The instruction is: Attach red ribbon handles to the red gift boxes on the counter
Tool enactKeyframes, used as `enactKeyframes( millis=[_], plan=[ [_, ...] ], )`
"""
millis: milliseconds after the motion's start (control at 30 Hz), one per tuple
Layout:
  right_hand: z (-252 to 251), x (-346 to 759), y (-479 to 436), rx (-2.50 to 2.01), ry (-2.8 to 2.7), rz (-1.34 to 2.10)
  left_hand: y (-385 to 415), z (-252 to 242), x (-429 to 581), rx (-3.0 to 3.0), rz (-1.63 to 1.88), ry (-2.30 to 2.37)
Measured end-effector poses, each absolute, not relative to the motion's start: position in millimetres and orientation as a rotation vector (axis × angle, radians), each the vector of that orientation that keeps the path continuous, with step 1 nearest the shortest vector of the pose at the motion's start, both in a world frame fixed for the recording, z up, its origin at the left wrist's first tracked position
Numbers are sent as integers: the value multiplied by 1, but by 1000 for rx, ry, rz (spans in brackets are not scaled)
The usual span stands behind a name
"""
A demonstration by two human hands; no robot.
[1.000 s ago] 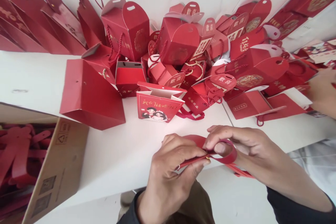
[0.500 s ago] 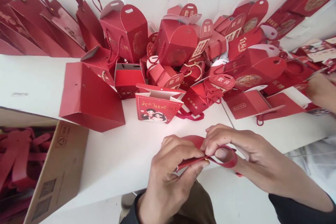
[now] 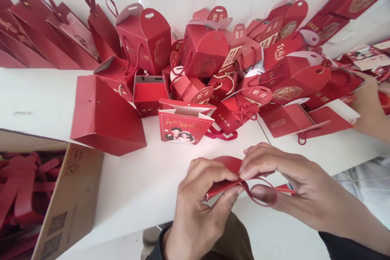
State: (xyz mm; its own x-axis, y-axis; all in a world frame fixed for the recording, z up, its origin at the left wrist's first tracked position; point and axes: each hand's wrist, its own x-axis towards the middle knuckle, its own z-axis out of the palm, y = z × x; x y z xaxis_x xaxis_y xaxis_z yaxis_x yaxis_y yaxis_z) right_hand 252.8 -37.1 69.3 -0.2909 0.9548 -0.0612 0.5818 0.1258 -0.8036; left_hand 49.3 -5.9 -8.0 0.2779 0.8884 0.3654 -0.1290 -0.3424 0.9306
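Left grip [image 3: 201, 203], lower centre: pinching red card box [image 3: 230, 163] by edge; right grip [image 3: 289, 174]: pinching strap loop [image 3: 248, 192], thumb inside. We judge box light, creasable; hold edges.

Apparent hand-assembly workshop: white flat-topped desk [image 3: 137, 178] crowded with red folded-card boxes [image 3: 154, 42]; brown cardboard carton [image 3: 77, 195] holding flat red straps [image 3: 24, 183].

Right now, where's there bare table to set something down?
White table shows bare between the cardboard box and the left hand; a second patch lies between the cardboard box and the handled bags. Farther back it's crowded: red boxes stand packed together.
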Motion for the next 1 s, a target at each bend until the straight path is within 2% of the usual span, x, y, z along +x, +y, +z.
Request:
enactKeyframes(
  millis=[733, 1000],
  plan=[
    [67, 238, -43, -1395, -1947, 838, -8, -6, 46, 1551, 1195, 768],
    [69, 240, -46, -1556, -1919, 924, -10, -9, 44, 1594, 1207, 745]
  ],
)
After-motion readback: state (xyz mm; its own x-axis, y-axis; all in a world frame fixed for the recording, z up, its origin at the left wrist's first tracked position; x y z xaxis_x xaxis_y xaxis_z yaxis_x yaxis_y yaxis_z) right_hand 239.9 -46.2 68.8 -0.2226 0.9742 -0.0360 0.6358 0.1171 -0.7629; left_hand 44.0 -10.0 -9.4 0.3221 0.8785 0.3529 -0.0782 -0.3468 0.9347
